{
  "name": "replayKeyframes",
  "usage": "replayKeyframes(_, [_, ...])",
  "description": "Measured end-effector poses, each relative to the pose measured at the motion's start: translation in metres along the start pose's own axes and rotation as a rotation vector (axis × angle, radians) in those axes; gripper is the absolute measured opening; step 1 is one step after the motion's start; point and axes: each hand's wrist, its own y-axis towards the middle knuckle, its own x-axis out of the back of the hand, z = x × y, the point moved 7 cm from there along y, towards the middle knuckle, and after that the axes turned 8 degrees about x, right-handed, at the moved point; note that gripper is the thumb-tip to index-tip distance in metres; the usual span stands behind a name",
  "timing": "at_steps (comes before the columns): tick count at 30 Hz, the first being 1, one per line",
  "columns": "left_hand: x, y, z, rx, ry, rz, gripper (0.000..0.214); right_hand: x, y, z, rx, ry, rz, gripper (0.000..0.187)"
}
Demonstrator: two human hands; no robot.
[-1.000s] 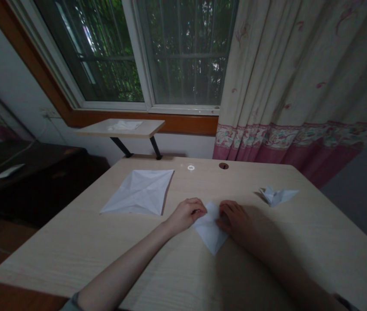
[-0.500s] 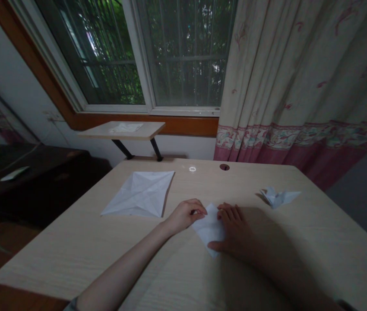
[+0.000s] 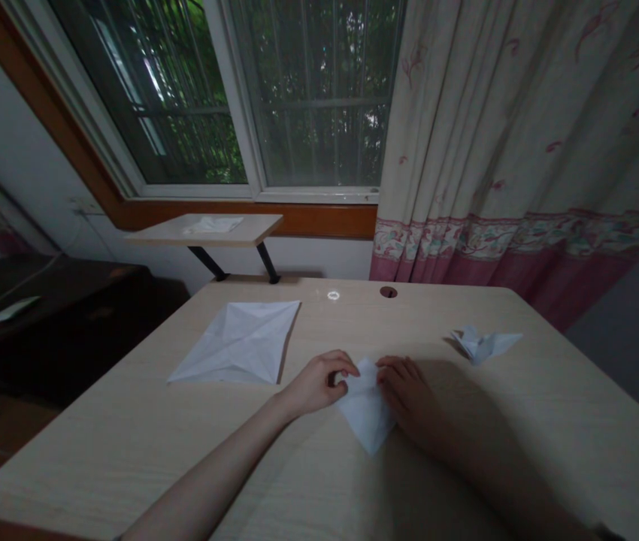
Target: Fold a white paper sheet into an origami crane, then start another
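Note:
A small white sheet of paper (image 3: pixel 370 421), folded into a diamond, lies on the table between my hands, one point towards me. My left hand (image 3: pixel 322 383) is at its upper left edge, index finger and thumb curled onto the paper with a gap between them. On the upper right edge, my right hand (image 3: pixel 413 394) presses the paper with its fingers close together; its thumb is hidden. To the right stands a folded paper bird (image 3: pixel 483 344). A larger creased square sheet (image 3: pixel 240 342) lies flat to the left.
The pale wooden table (image 3: pixel 128 436) has a round cable hole (image 3: pixel 389 292) near its far edge. A small raised shelf (image 3: pixel 252 229) at the back left bears crumpled white paper (image 3: pixel 215 225). Patterned curtains (image 3: pixel 466 135) hang by the window (image 3: pixel 313 113); a dark cabinet (image 3: pixel 88 293) stands left.
My right thumb has drawn away from the lower part of the folded paper, baring its near point. My left thumb and index finger have parted slightly. The view has shifted a little.

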Motion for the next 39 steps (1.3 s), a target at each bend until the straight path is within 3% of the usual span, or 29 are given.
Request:
replayKeyframes(11, [-0.002,-0.005,-0.008,-0.042,0.086,0.070,0.056,-0.001,-0.003,-0.005,-0.043,0.093,-0.028,0.044])
replayKeyframes(21, [-0.001,-0.005,-0.008,-0.049,0.117,0.033,0.041,0.006,-0.001,-0.001,-0.011,0.096,-0.061,0.035])
replayKeyframes(26, [-0.002,-0.004,-0.009,-0.058,0.114,0.048,0.053,0.008,0.000,0.000,0.000,0.075,-0.084,0.028])
replayKeyframes(30, [-0.002,-0.004,-0.005,-0.033,0.117,0.021,0.055,0.008,0.001,-0.001,-0.029,0.042,-0.073,0.022])
replayKeyframes(39, [0.000,-0.003,-0.001,0.025,0.152,-0.043,0.034,0.016,-0.001,-0.011,-0.149,0.014,-0.108,0.017])
